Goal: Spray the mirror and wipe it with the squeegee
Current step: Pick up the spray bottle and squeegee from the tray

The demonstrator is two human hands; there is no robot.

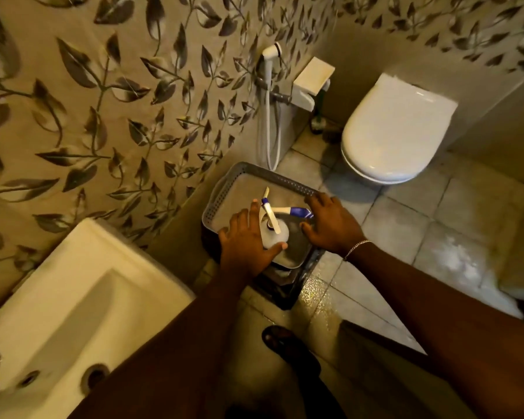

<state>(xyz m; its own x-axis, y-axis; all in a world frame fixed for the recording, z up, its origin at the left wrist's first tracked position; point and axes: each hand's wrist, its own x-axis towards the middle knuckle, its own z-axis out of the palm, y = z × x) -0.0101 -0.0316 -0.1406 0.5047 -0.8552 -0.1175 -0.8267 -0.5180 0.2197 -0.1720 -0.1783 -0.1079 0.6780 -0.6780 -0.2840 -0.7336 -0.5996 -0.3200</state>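
Both tools sit in a grey tray (221, 196) on the floor between the sink (73, 285) and the toilet (397, 128). The left hand (248, 240) is wrapped around the spray bottle (274, 235), while the right hand (330, 222) is spread open, just reaching the blue-and-white squeegee (294, 211). Best to grip the bottle by its neck and the squeegee by its handle, then lift both straight up, clear of the tray rim.

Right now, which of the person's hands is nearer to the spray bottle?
The left. The left hand is wrapped around the spray bottle in the grey tray; the right hand hovers to its right, over the blue-handled squeegee.
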